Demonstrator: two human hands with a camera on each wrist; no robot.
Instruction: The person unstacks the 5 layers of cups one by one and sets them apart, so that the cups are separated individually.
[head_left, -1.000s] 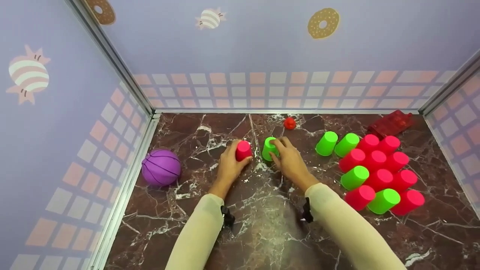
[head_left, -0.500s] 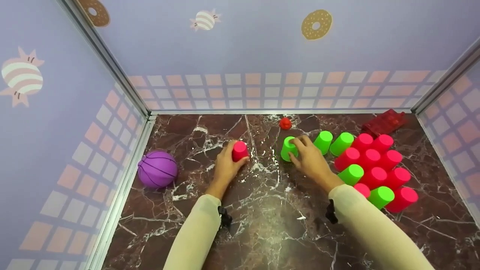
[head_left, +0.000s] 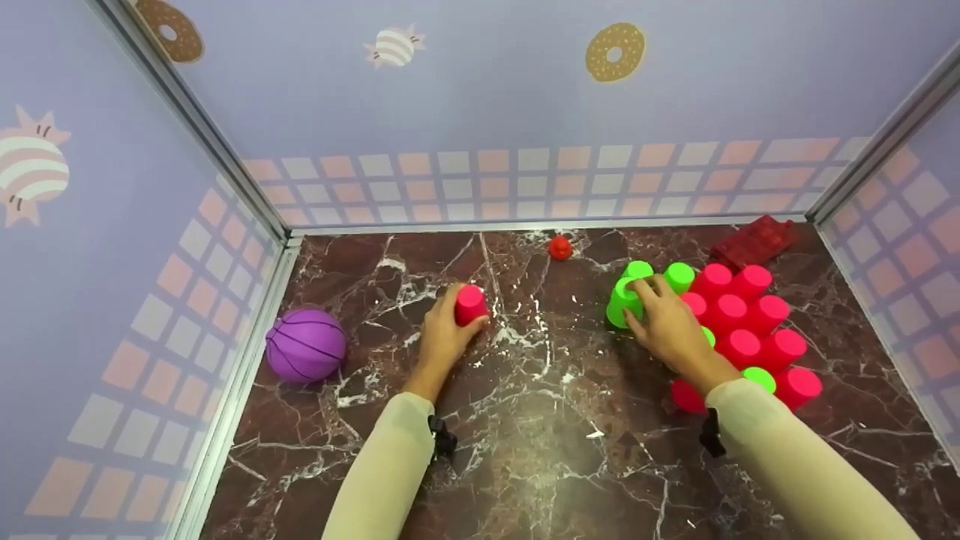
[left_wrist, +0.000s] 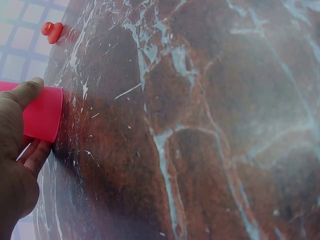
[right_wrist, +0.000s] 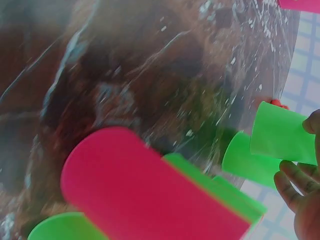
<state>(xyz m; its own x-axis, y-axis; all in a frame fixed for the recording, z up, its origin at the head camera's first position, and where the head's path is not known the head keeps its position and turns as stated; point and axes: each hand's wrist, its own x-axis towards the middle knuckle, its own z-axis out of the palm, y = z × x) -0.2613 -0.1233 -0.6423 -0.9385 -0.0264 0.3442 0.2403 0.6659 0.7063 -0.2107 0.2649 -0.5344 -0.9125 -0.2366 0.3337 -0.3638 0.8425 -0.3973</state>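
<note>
In the head view my left hand [head_left: 441, 335] grips an upside-down pink cup [head_left: 470, 304] near the middle of the marbled table. Thumb and fingers wrap the same pink cup [left_wrist: 44, 112] in the left wrist view. Farther right, my right hand [head_left: 671, 330] holds an upside-down green cup [head_left: 622, 306] by its upper part. The held green cup [right_wrist: 280, 132] overlaps another green cup [right_wrist: 245, 162] in the right wrist view; whether they touch I cannot tell. My right hand and forearm partly hide the group of pink cups [head_left: 731, 311] and green cups [head_left: 759, 379].
A purple ball [head_left: 306, 345] lies at the left near the side wall. Close to the back wall sits a small red rubber duck [head_left: 559, 247]. A transparent red object [head_left: 754, 241] lies in the back right corner. Patterned walls [head_left: 487, 184] enclose the table's back and sides.
My right hand has carried the green cup rightward, from beside the pink cup to the edge of the cup group. The left hand stays on its cup while the view shifts slightly.
</note>
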